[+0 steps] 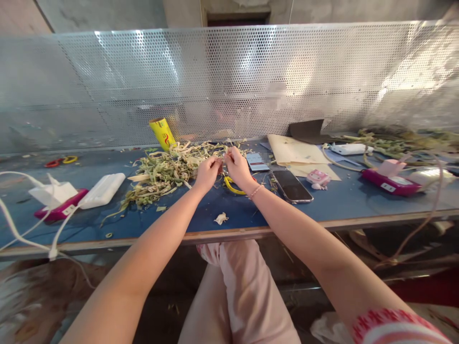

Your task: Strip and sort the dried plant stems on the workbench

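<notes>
My left hand (208,173) and my right hand (235,166) meet above the blue bench top, fingertips pinched close together. Whatever lies between them is too small to make out. A loose heap of dried, pale green plant strips (158,169) spreads beside and behind my left hand. Just under my right hand lies a pair of yellow-handled scissors (234,187), partly covered by the hand. A card (257,162) with a light blue face sits to the right of my right fingers. Closer to me, a small pale scrap (221,218) rests near the bench edge.
A yellow tube (163,134) leans by the perforated metal screen (236,81). To the right are a phone (292,186), a pink figurine (318,178), brown paper (297,152) and a magenta power strip (390,183). Cables and white adapters (102,191) occupy the left end.
</notes>
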A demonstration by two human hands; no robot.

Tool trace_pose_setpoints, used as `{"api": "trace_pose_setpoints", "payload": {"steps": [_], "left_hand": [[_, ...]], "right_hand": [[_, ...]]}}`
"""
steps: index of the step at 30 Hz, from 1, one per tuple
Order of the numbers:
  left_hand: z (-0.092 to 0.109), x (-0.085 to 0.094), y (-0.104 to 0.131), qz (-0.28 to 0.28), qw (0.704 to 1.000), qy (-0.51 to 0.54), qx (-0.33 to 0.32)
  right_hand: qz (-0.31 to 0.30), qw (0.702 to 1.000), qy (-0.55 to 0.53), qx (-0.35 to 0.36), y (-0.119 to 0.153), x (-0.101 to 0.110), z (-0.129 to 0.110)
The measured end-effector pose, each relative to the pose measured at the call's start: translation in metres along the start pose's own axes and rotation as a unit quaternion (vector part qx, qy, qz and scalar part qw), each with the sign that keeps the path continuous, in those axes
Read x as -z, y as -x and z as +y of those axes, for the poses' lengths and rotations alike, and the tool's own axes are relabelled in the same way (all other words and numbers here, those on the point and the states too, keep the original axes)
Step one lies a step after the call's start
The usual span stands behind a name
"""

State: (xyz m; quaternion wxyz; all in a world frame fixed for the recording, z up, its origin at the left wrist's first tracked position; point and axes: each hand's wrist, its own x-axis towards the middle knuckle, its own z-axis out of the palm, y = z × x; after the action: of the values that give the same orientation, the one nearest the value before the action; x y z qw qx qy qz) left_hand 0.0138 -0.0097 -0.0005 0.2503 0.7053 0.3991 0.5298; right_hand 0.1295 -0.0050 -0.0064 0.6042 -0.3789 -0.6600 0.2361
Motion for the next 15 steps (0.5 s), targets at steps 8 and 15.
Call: {"api": "trace_pose_setpoints", "payload": {"steps": [8, 15], "left_hand": [[-0.009, 0.001, -0.005, 0.024, 0.994, 0.099, 0.038], [-0.013, -0.004, -0.005, 0.004, 0.976, 0.214, 0.031]], "right_hand": [[-0.052, 0.983, -0.173, -0.046, -0.006, -0.005, 0.007], [-0.062, 0.947, -0.311, -0.044, -0.007, -0.009, 0.013]]}}
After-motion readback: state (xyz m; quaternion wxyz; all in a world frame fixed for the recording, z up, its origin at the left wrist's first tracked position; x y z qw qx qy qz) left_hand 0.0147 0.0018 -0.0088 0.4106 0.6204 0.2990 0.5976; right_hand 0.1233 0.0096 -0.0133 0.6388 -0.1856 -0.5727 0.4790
